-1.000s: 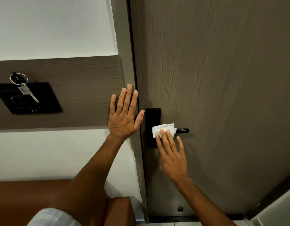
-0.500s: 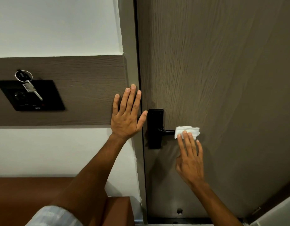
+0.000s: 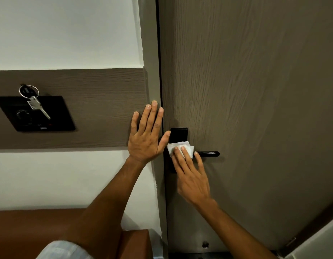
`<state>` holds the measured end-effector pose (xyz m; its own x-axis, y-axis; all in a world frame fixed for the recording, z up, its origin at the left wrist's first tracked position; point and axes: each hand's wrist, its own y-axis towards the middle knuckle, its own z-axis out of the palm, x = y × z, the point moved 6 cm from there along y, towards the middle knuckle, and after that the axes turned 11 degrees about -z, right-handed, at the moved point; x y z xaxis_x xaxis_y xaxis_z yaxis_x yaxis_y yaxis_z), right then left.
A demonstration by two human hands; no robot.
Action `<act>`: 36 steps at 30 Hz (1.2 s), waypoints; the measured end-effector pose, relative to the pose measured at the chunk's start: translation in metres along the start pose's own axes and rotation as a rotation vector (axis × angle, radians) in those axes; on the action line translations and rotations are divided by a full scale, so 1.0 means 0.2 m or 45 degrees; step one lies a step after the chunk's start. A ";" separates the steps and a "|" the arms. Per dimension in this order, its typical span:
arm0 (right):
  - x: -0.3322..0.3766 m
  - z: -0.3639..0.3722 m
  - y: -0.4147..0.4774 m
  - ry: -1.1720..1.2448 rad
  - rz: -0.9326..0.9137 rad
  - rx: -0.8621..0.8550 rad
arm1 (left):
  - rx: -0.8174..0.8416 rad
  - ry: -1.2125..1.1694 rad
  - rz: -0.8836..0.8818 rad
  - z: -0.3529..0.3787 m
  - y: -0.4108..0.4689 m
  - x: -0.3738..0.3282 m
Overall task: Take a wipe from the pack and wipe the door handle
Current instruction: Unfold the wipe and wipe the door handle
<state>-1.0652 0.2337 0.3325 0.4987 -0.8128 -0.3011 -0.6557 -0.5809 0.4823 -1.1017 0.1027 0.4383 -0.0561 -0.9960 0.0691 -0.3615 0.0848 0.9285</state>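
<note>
A black lever door handle point(image 3: 208, 154) sticks out to the right from a black lock plate point(image 3: 178, 134) on the brown wooden door point(image 3: 255, 90). My right hand point(image 3: 191, 176) presses a folded white wipe point(image 3: 180, 148) against the inner end of the lever, next to the plate, with its fingers laid flat over the wipe. My left hand point(image 3: 147, 135) rests flat and spread on the door frame and wall panel, its thumb touching the plate's edge. The wipe pack is not in view.
A black wall panel point(image 3: 36, 114) with a key on a ring point(image 3: 33, 101) hangs at the left. A brown padded surface point(image 3: 31, 230) lies below. A small door stop point(image 3: 205, 244) sits near the door's bottom.
My right hand slid the wipe from the lever's outer tip back left to the end by the lock plate. My left hand stayed flat on the frame.
</note>
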 end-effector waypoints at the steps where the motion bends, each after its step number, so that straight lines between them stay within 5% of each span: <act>1: -0.02 0.01 -0.04 -0.022 0.001 0.006 | 0.003 0.005 0.000 0.00 0.00 0.00; 12: -0.39 -0.24 -0.11 -0.148 -0.004 -0.335 | 0.096 -0.090 -0.048 -0.01 0.01 0.00; 15: -0.40 -0.33 -0.10 0.065 0.025 -0.328 | 0.217 -0.363 -0.123 -0.10 -0.04 -0.01; 19: -0.32 -0.38 -0.40 0.742 0.571 -0.370 | 0.440 -0.714 -0.421 -0.41 -0.35 -0.06; 23: -0.04 -0.25 -0.75 1.854 1.159 -0.030 | 1.214 -0.952 -1.022 -0.61 -0.80 -0.23; 26: 0.15 -0.31 -1.05 2.073 1.145 0.174 | 1.558 -1.213 -1.508 -0.85 -1.12 -0.39; 36: 0.79 -0.71 -1.96 2.088 0.905 0.750 | 1.579 -1.233 -1.778 -1.92 -1.87 -0.60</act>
<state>-0.6482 0.3393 0.2120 -0.1757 -0.2419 0.9543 -0.8637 -0.4272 -0.2673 -0.6028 0.1797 0.2228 0.5341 -0.1042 -0.8390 -0.8423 -0.1517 -0.5173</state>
